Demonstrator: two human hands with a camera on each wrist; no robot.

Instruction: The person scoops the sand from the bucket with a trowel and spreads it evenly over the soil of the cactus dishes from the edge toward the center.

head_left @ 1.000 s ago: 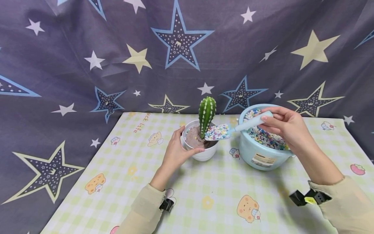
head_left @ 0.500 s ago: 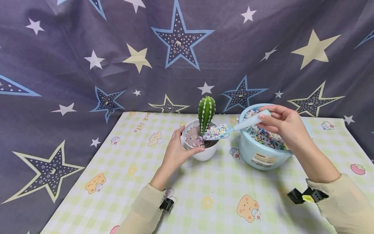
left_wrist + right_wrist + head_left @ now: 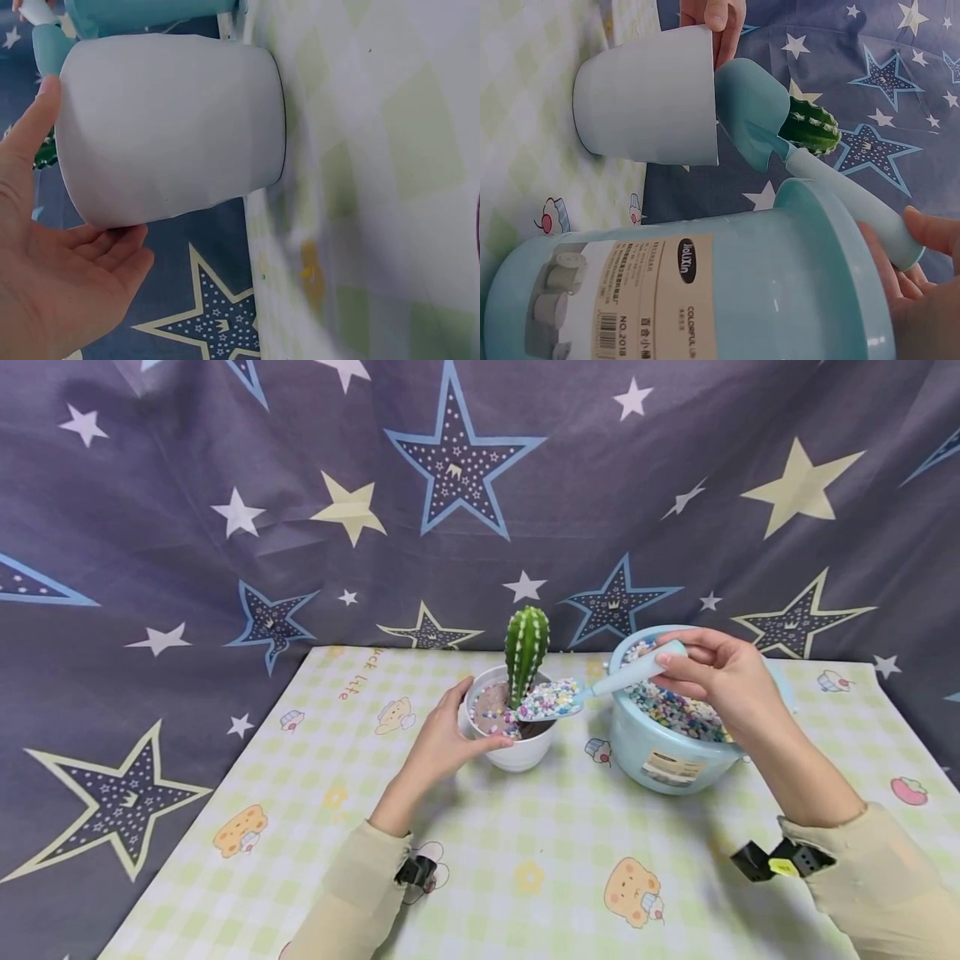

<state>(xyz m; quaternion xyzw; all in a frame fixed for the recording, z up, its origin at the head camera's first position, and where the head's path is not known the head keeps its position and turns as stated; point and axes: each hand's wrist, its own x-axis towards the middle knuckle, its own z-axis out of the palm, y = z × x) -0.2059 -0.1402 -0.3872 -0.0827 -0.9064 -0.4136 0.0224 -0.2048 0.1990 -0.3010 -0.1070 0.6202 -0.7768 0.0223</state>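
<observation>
A green cactus [image 3: 527, 647] stands upright in brown soil inside a white flower pot [image 3: 517, 753]. My left hand [image 3: 441, 735] holds the pot by its rim, thumb at the near side and fingers round the left. From the right, my right hand [image 3: 731, 681] grips the light blue handle of a small trowel [image 3: 632, 675]. Its blade, heaped with colourful pebbles [image 3: 551, 698], tilts down over the pot beside the cactus stem. A few pebbles lie on the soil. In the right wrist view the blade's underside [image 3: 750, 105] shows at the pot's mouth.
A light blue bucket [image 3: 637, 752] with a label, filled with many colourful pebbles, stands right of the pot under my right forearm. Both stand on a checked tablecloth [image 3: 465, 893]. A dark star-patterned curtain [image 3: 195, 443] hangs behind the table.
Several pebbles have slid off the trowel onto the soil near the stem. The trowel and right hand have shifted slightly left. My left hand keeps its hold on the pot.
</observation>
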